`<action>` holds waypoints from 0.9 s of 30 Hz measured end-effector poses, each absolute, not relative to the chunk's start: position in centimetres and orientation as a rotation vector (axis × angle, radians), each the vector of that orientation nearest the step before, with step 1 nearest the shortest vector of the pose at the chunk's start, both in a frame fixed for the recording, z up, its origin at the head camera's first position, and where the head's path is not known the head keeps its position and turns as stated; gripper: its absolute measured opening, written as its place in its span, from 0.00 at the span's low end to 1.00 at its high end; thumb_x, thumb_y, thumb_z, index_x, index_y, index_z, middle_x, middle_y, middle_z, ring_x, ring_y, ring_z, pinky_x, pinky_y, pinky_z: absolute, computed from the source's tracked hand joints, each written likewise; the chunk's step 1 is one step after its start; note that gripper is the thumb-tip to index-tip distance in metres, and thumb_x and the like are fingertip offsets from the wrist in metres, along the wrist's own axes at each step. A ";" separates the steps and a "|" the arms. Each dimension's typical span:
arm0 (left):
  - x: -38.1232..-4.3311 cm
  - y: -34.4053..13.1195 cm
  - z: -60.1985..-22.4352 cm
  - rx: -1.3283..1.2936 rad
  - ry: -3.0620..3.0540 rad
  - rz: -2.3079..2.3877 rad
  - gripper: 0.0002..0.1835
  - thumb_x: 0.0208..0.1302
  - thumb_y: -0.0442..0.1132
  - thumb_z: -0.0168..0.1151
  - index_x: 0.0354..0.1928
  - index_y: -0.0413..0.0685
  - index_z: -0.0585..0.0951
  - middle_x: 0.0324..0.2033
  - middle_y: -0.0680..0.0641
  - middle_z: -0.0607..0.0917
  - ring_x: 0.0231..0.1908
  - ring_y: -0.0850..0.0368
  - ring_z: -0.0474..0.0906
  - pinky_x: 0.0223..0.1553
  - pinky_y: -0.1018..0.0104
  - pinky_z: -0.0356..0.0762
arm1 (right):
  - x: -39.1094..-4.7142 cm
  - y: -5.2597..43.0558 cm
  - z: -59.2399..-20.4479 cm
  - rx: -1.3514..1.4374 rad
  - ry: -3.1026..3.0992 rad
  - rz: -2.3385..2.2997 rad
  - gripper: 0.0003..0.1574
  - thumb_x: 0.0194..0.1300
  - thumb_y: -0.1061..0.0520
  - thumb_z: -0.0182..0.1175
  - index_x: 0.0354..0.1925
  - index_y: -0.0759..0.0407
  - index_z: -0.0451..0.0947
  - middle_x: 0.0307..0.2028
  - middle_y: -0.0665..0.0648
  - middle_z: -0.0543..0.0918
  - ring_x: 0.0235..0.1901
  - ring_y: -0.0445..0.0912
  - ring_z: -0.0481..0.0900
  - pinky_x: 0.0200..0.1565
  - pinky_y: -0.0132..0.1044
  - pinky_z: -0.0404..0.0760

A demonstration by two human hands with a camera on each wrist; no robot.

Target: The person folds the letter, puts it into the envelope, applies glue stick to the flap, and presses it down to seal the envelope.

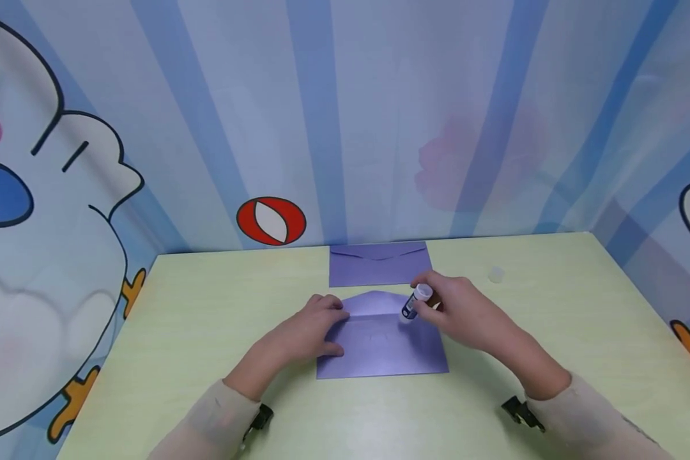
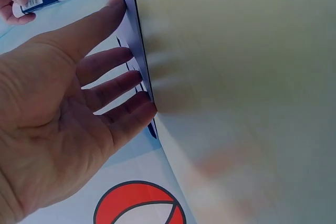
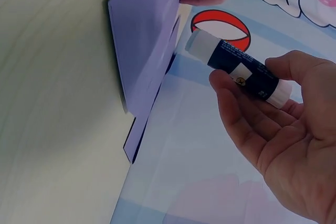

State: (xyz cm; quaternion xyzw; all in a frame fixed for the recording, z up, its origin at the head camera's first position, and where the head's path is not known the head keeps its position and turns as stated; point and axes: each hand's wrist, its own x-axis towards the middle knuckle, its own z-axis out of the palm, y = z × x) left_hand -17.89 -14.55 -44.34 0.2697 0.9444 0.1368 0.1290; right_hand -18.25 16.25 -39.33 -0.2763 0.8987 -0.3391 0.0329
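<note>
A purple envelope (image 1: 379, 348) with its pointed flap opened out lies on the table. My left hand (image 1: 313, 329) rests on its left edge, and in the left wrist view the thumb and extended fingertips touch the paper. Between thumb and fingers my right hand (image 1: 466, 313) pinches a glue stick (image 3: 239, 66) with a dark blue label. The glue stick is tilted, its lower end close over the right part of the envelope near the flap fold. The right wrist view shows the uncapped white end pointing toward the envelope.
Behind the open envelope, a second purple envelope (image 1: 374, 268) with its flap folded down lies at the table's back edge. A small whitish cap (image 1: 496, 275) sits farther right. A printed curtain (image 1: 374, 128) hangs behind the pale yellow table (image 1: 224, 300).
</note>
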 end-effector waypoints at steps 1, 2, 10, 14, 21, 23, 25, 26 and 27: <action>-17.9 -14.5 -44.3 0.786 2.742 0.397 0.34 0.66 0.46 0.78 0.70 0.41 0.79 0.68 0.43 0.75 0.69 0.45 0.66 0.69 0.55 0.73 | -18.2 16.1 -39.4 -0.868 2.759 -1.028 0.14 0.76 0.60 0.62 0.56 0.63 0.78 0.39 0.49 0.89 0.39 0.43 0.88 0.37 0.37 0.85; -17.9 -14.5 -44.4 0.791 2.740 0.394 0.34 0.66 0.46 0.78 0.70 0.40 0.80 0.68 0.43 0.74 0.69 0.44 0.66 0.69 0.55 0.73 | -18.2 15.9 -39.6 -0.883 2.751 -1.014 0.14 0.76 0.61 0.62 0.56 0.64 0.78 0.40 0.49 0.89 0.40 0.43 0.88 0.38 0.37 0.85; -18.0 -14.4 -44.4 0.796 2.737 0.377 0.34 0.66 0.46 0.78 0.70 0.40 0.80 0.69 0.43 0.74 0.69 0.44 0.66 0.69 0.54 0.73 | -18.5 14.0 -41.4 -0.973 2.732 -0.873 0.14 0.75 0.61 0.63 0.56 0.63 0.78 0.39 0.49 0.86 0.39 0.40 0.86 0.38 0.36 0.85; -18.0 -14.3 -44.3 0.803 2.734 0.374 0.34 0.66 0.46 0.78 0.70 0.40 0.79 0.69 0.43 0.74 0.70 0.44 0.66 0.70 0.55 0.73 | -18.4 13.3 -41.9 -0.977 2.770 -0.842 0.12 0.76 0.60 0.63 0.54 0.62 0.78 0.35 0.46 0.83 0.33 0.38 0.80 0.36 0.35 0.82; -17.8 -14.2 -43.9 0.809 2.738 0.350 0.33 0.66 0.46 0.78 0.69 0.40 0.80 0.68 0.42 0.74 0.69 0.43 0.66 0.70 0.54 0.72 | -18.3 12.3 -42.0 -0.997 2.784 -0.854 0.08 0.76 0.60 0.62 0.51 0.59 0.77 0.31 0.45 0.79 0.29 0.38 0.75 0.33 0.34 0.79; -17.8 -14.2 -43.8 0.802 2.737 0.347 0.33 0.66 0.46 0.78 0.69 0.40 0.80 0.68 0.42 0.74 0.70 0.43 0.66 0.70 0.55 0.72 | -18.3 12.0 -42.0 -1.000 2.776 -0.859 0.09 0.76 0.60 0.63 0.51 0.60 0.78 0.32 0.46 0.79 0.29 0.38 0.75 0.33 0.34 0.79; -17.8 -14.3 -43.9 0.800 2.736 0.358 0.33 0.66 0.46 0.78 0.69 0.40 0.80 0.68 0.42 0.74 0.69 0.43 0.66 0.70 0.54 0.72 | -18.3 11.6 -42.1 -1.004 2.763 -0.864 0.10 0.76 0.60 0.62 0.52 0.61 0.78 0.32 0.46 0.80 0.29 0.38 0.76 0.33 0.34 0.79; -17.8 -14.3 -43.9 0.804 2.736 0.364 0.33 0.66 0.46 0.78 0.69 0.39 0.80 0.68 0.42 0.74 0.69 0.42 0.66 0.70 0.54 0.71 | -18.3 11.3 -42.1 -1.010 2.757 -0.864 0.11 0.76 0.60 0.62 0.53 0.62 0.78 0.32 0.46 0.80 0.30 0.38 0.75 0.33 0.34 0.79; -17.8 -14.3 -43.9 0.808 2.736 0.366 0.33 0.66 0.46 0.78 0.69 0.39 0.80 0.68 0.42 0.74 0.69 0.42 0.66 0.71 0.54 0.71 | -18.3 11.1 -42.2 -1.017 2.753 -0.860 0.11 0.76 0.59 0.62 0.53 0.61 0.78 0.32 0.46 0.79 0.29 0.39 0.75 0.33 0.34 0.78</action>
